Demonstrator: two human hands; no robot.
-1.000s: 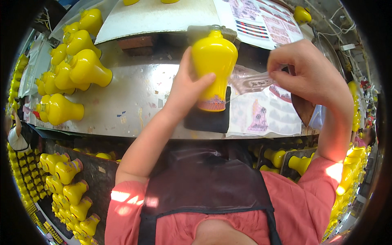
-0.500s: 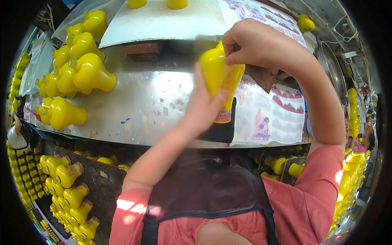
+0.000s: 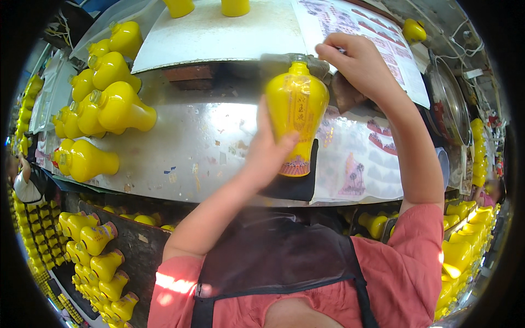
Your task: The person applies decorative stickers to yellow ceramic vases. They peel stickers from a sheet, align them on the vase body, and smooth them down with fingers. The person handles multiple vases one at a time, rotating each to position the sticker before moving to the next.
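A glossy yellow vase-shaped bottle [image 3: 313,101] stands nearly upright over the table's front half. It has a printed label on its front and a reddish patterned band round its base. My left hand [image 3: 267,154] wraps round its left side, thumb across the lower front. My right hand [image 3: 358,65] is raised up and right of the bottle's neck, apart from it. Its fingers are curled and pinched together; whatever they hold, if anything, is too small to make out. A black pad [image 3: 284,188] lies under the bottle's base.
Several yellow bottles [image 3: 126,106] lie on the metal table [image 3: 202,131] at left. Printed transfer sheets [image 3: 355,158] lie at right, near a round metal pan [image 3: 451,104]. A white board [image 3: 224,38] stands behind. More bottles [image 3: 106,265] fill racks below left.
My right hand has lifted off the bottle's upper side and moved up and right. The bottle has turned, so its printed label now faces me. My left hand still holds it.
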